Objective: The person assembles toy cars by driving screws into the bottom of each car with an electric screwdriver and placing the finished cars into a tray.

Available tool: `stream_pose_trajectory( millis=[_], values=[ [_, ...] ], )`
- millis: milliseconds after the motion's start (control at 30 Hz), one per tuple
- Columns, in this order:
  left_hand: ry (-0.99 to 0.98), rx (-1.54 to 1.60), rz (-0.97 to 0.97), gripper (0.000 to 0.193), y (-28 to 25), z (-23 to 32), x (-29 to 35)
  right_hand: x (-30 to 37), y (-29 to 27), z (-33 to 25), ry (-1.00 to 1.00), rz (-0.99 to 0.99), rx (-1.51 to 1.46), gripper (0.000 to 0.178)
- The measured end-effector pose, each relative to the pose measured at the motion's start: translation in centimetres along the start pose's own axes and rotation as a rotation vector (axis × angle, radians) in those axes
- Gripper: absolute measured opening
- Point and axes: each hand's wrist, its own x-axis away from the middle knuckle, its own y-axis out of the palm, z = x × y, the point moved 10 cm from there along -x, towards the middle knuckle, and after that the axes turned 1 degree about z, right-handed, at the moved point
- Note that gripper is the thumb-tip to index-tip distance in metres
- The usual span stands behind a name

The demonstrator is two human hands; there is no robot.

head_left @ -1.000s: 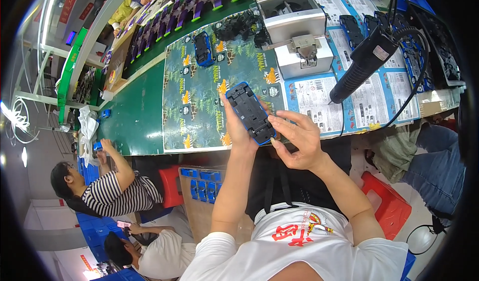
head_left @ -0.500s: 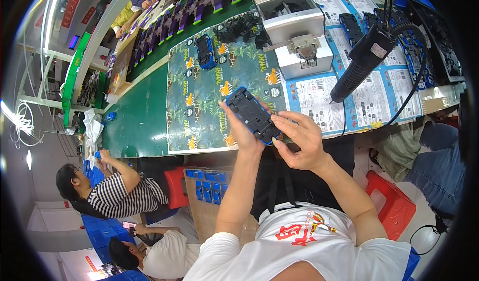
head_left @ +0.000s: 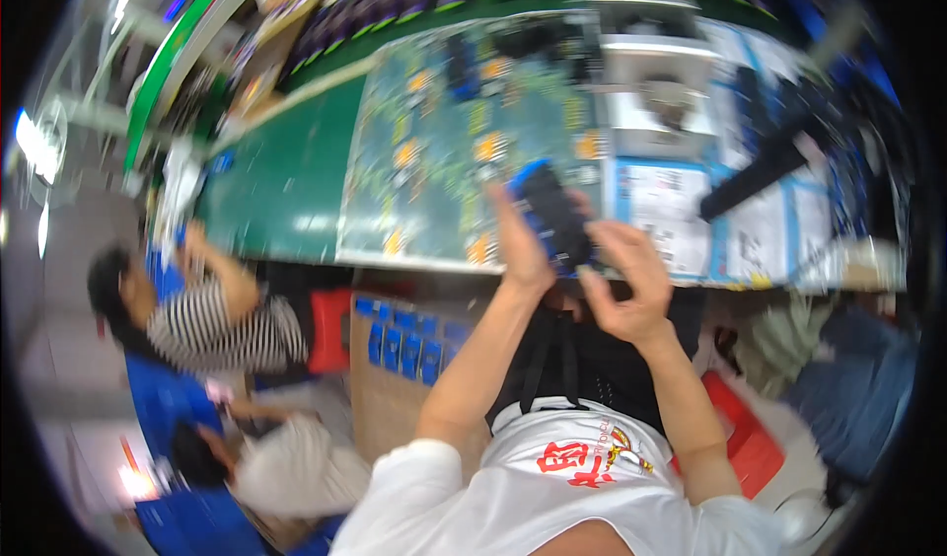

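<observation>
A toy car [head_left: 555,216] with a blue body and black underside is tilted in front of me, its underside facing up. My left hand [head_left: 523,245] is closed round its left side and supports it from below. At the car's near right end my right hand [head_left: 629,278] has its thumb and fingertips on the edge, though motion smears the contact. Beyond them, a second blue and black toy car [head_left: 460,68] lies on the printed mat [head_left: 434,181].
A white and grey bench device [head_left: 656,87] stands at the far right of the mat. A black, wand-shaped tool [head_left: 760,176] hangs over the printed sheets [head_left: 666,216]. Several blue cars sit in a box [head_left: 370,413] below the table. A person in stripes [head_left: 222,324] works at left.
The whole view has shifted and blurred, with the bench device now more upright in it. The toy car stays in my hands and has turned to a steeper tilt.
</observation>
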Motion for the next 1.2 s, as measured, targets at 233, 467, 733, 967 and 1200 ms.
stream_pose_trajectory(
  millis=[233,467,733,967,1200],
  values=[
    [-0.292,-0.315,-0.125,0.088,-8.7,2.5,9.0,2.4,-1.3,3.1,0.174,0.017,-0.167,0.040],
    [-0.294,-1.492,0.748,0.062,-44.5,10.3,27.1,2.1,0.5,3.4,0.184,-0.055,-0.124,0.039],
    [-0.338,-1.891,0.990,0.067,-54.6,21.8,28.9,2.6,0.8,3.9,0.207,-0.095,-0.065,0.038],
    [-0.368,-2.019,0.830,0.054,-60.1,22.0,19.5,2.7,1.1,4.1,0.249,-0.085,0.022,0.038],
    [-0.107,-1.946,1.082,0.047,-60.6,21.7,21.6,2.8,1.4,4.2,0.263,-0.083,0.023,0.038]
  ],
)
